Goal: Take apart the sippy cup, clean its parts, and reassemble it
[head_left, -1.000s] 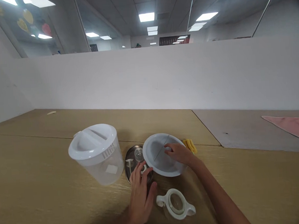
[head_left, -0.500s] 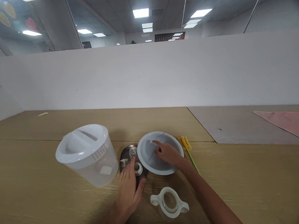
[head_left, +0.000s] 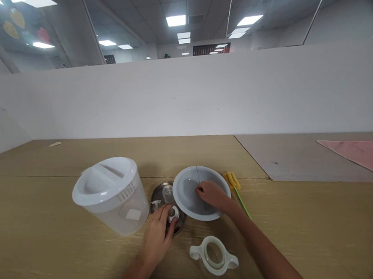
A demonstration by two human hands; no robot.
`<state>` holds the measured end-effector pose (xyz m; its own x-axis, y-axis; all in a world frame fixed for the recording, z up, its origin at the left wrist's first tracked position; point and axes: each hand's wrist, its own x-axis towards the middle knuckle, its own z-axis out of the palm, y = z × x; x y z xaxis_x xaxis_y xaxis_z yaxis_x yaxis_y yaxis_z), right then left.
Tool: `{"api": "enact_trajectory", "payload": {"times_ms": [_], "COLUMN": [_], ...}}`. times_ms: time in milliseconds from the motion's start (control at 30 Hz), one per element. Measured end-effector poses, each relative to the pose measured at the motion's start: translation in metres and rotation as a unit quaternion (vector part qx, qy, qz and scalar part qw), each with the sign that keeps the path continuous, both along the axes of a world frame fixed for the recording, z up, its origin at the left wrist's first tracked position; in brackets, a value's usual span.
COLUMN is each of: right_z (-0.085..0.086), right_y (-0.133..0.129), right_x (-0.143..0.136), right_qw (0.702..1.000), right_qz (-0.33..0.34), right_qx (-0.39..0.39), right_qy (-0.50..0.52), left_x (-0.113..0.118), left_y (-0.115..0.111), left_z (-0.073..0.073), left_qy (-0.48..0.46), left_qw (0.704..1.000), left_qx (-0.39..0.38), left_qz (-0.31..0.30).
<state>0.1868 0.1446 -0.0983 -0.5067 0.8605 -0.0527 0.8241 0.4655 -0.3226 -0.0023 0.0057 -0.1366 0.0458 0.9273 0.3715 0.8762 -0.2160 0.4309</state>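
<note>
My left hand (head_left: 159, 231) is over a round metal tray (head_left: 179, 227), its thumb and fingers closed round a small white round part (head_left: 173, 213). A clear round piece (head_left: 168, 193) and a small clear fitting (head_left: 155, 203) lie on the same tray. Inside a white bowl (head_left: 185, 193), my right hand (head_left: 210, 193) has its fingers pinched together on a thin dark strand (head_left: 198, 173) that runs up to the bowl's far rim. The bowl's right part is partly hidden by that hand.
A translucent bucket with a white lid (head_left: 113, 182) stands left of the tray. Nearer me lies a white two-handled ring (head_left: 215, 255). A yellow flower-like item with a green stem (head_left: 241, 202) is right of the bowl; a pink cloth (head_left: 361, 154) lies far right.
My left hand's fingers have closed round the white part. My right hand has gone from a pointing finger to a pinch, and the strand in the bowl has turned more upright in the view.
</note>
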Motion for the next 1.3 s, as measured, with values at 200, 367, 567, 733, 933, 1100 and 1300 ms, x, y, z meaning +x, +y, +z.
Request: {"api": "enact_trajectory", "payload": {"times_ms": [200, 367, 567, 733, 933, 1100, 1300], "right_z": [0.0, 0.0, 0.0, 0.001, 0.0, 0.0, 0.0], "right_y": [0.001, 0.001, 0.001, 0.0, 0.001, 0.001, 0.0], "right_x": [0.001, 0.0, 0.0, 0.0, 0.0, 0.0, 0.001], "right_qw": [1.0, 1.0, 1.0, 1.0, 1.0, 1.0, 1.0], "right_qz": [-0.001, -0.004, -0.005, -0.006, -0.001, 0.002, 0.002], "right_qx": [-0.009, -0.009, -0.007, -0.004, -0.005, -0.001, 0.0], "right_qy": [-0.005, -0.01, -0.013, -0.011, -0.013, -0.011, -0.007], "left_x": [-0.004, -0.005, -0.003, -0.006, -0.005, -0.003, -0.002], "left_y": [0.002, 0.001, 0.003, 0.005, 0.004, 0.002, 0.0], "left_z": [-0.002, -0.006, -0.006, -0.012, -0.011, -0.014, -0.018], "left_qy": [-0.014, -0.017, -0.003, 0.029, 0.084, 0.155, 0.189], "left_qw": [0.999, 0.998, 0.999, 0.999, 0.996, 0.984, 0.974], "left_qx": [0.032, 0.054, 0.024, 0.041, 0.036, 0.048, 0.069], "left_qz": [0.006, -0.013, -0.028, 0.018, 0.023, 0.071, 0.104]}}
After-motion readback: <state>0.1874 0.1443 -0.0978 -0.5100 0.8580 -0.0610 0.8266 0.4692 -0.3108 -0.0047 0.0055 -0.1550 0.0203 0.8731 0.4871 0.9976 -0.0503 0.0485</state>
